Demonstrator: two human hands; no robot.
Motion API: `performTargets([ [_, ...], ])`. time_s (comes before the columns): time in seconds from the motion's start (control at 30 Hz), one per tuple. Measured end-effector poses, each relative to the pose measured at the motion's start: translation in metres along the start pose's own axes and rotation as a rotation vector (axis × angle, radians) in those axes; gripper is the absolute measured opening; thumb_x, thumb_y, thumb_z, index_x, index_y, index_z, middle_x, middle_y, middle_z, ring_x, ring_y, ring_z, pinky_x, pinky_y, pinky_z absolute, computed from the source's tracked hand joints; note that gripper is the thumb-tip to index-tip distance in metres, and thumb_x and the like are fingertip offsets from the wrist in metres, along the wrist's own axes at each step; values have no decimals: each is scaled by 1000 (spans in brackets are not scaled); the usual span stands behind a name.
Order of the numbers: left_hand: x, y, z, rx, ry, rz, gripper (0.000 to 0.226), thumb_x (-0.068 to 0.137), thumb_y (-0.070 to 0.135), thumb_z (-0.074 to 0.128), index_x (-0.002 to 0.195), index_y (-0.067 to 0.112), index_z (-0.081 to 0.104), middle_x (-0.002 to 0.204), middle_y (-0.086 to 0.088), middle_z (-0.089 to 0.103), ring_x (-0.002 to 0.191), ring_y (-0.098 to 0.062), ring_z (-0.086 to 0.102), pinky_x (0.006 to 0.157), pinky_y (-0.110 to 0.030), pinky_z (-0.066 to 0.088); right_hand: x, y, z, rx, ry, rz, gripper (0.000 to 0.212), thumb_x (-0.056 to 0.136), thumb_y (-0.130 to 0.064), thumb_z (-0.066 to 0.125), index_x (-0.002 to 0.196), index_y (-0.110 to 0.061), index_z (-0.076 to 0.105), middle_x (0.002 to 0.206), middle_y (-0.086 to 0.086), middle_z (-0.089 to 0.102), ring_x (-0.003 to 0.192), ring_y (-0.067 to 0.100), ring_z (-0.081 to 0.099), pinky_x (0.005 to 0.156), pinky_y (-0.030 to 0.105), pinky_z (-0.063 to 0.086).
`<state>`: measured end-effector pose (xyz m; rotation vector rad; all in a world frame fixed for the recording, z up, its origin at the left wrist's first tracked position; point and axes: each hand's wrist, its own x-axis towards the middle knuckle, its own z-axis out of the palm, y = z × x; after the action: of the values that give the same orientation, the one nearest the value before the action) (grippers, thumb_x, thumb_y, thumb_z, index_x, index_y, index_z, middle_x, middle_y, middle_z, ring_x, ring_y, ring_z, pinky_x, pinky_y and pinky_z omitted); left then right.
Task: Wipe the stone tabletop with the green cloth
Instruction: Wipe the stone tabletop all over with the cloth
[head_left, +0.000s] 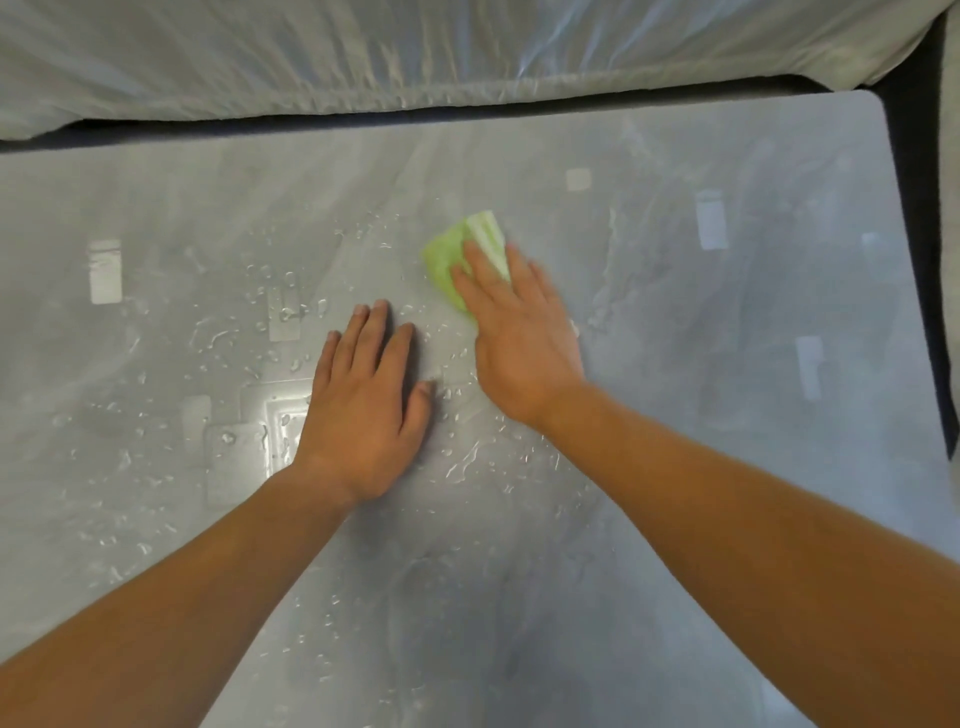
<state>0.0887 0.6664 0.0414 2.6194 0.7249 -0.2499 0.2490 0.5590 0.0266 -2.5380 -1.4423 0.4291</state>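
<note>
The grey stone tabletop fills most of the view and shines with reflections. Water drops lie scattered over its left and middle parts. A folded green cloth lies on the stone a little right of centre. My right hand presses flat on the cloth, fingers spread over its near half, so part of the cloth is hidden. My left hand rests palm down on the wet stone just left of the right hand, holding nothing.
Beyond the table's far edge stands a sofa covered in clear plastic sheeting. A dark gap runs along the table's right edge, with the rounded far right corner in view.
</note>
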Motion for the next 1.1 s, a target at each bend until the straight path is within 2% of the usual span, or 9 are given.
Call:
performTargets([
  [0.13,-4,-1,1,30,-7,27,68,98,48,22,154,10,29,166,-15,8,154,-28,-1,124,-45,-2,-60,27,-8,-55,-138,-297,65,89,-15,39,153,-21,33,164,-2,21,152,31,14,124,46,10],
  [0.23,-8,0,6,63,5,32,66,99,48,24,153,13,30,166,-16,6,154,-29,-3,124,-47,-3,-42,67,-19,4,-21,-49,63,89,-10,47,151,-22,39,162,-2,26,150,33,21,123,47,13],
  [0.33,-16,5,11,68,10,37,62,100,48,24,152,16,33,166,-15,7,154,-30,-3,124,-49,-1,-45,52,-15,83,101,210,59,93,-13,47,151,-20,37,163,-1,24,150,33,17,122,49,15],
  [0.53,-37,13,16,127,-46,23,63,100,48,19,156,19,27,167,-16,6,154,-31,-4,122,-54,-1,-125,44,0,1,-54,-158,63,89,-9,45,150,-22,39,162,-4,22,151,31,16,123,46,12],
  [0.7,-42,10,19,161,-42,-19,62,101,49,15,157,24,21,167,-14,1,154,-30,-8,121,-52,-10,-105,58,-7,145,155,374,59,97,-7,45,153,-21,34,163,-6,16,153,26,10,124,46,10],
  [0.77,-46,9,20,146,-48,-26,63,100,50,14,157,23,21,167,-14,0,154,-30,-10,122,-53,-7,-123,28,6,153,170,377,63,91,-1,48,152,-18,36,163,-4,16,152,30,11,123,49,14],
  [0.83,-52,8,20,130,-50,-23,64,100,49,15,157,21,23,167,-15,1,154,-30,-9,122,-53,-4,-151,3,16,135,106,231,67,86,3,49,150,-15,40,162,-3,20,151,33,15,122,51,18],
  [0.93,-59,3,20,114,-37,-27,64,100,48,16,156,19,27,166,-16,6,154,-31,-5,123,-53,-1,-168,16,15,149,59,115,67,85,7,49,149,-13,41,160,-3,25,150,32,19,121,52,21],
  [1.1,-67,-6,20,83,-45,-1,62,101,44,18,157,18,26,167,-15,6,154,-30,-5,123,-52,0,-164,5,16,226,182,505,71,88,8,50,153,-16,33,161,-5,16,152,27,10,122,50,18],
])
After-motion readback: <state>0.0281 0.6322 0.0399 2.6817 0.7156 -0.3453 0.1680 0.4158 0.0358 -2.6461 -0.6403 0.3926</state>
